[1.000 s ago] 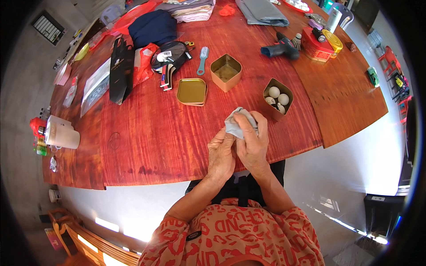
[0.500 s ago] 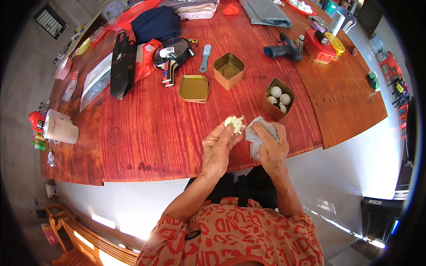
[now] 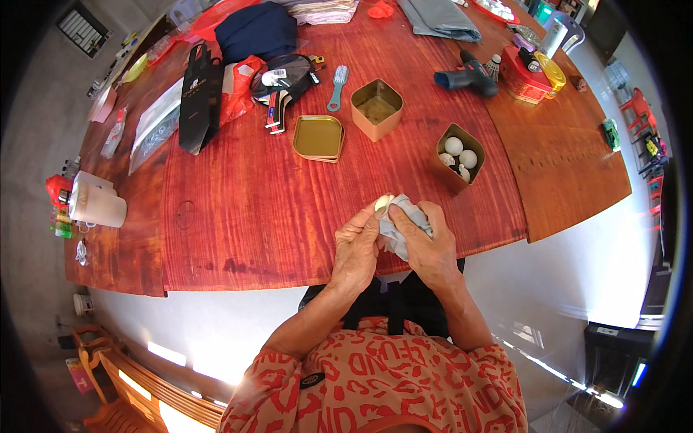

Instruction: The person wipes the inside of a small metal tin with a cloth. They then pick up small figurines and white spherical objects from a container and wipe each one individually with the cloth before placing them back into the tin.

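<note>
My left hand point(image 3: 359, 245) pinches a small cream ball point(image 3: 382, 204) between thumb and fingers above the near edge of the red wooden table point(image 3: 245, 209). My right hand point(image 3: 426, 242) grips a crumpled grey cloth point(image 3: 402, 224) and presses it against the ball. Both hands touch each other. Just beyond them stands an open gold tin point(image 3: 459, 157) holding three white balls.
Farther back are a flat gold lid point(image 3: 318, 137), an empty gold tin point(image 3: 376, 109), a teal brush point(image 3: 337, 86), a blue power drill point(image 3: 467, 75), a black bag point(image 3: 196, 97), a white jug point(image 3: 96, 204) at the left edge and folded cloths at the far end.
One second ago both hands were together around the cloth. Half a second ago they were apart, ball in the left, cloth in the right. Now they are joined again, cloth on the ball.
</note>
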### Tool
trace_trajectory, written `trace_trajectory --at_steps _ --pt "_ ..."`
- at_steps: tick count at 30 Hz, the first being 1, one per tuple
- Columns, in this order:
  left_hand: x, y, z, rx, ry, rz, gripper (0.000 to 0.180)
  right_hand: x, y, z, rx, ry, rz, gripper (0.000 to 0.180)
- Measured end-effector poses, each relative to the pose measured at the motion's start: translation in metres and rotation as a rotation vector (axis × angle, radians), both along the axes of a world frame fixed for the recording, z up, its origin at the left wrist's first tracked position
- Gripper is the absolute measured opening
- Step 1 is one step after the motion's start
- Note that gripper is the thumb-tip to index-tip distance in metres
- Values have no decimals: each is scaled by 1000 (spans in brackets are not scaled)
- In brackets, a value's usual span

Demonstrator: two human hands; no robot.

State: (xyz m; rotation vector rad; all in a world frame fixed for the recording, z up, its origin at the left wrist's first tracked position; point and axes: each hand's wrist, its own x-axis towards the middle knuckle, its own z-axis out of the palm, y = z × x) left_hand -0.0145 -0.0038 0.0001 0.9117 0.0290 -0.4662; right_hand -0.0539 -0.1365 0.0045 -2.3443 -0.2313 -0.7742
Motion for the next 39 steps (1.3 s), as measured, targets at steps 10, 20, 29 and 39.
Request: trace_trajectory --at_steps 10,20,29,39 --pt "8 0 4 -108 76 52 29 -1 -5 21 87 -25 -103 35" --pt "14 10 3 -92 95 -87 24 17 0 2 110 -147 14 31" --pt "29 32 -14 -14 193 43 25 16 -20 -15 1055 62 1 35" --pt "25 36 -25 -44 240 75 21 12 -17 -67 -251 110 -97 30"
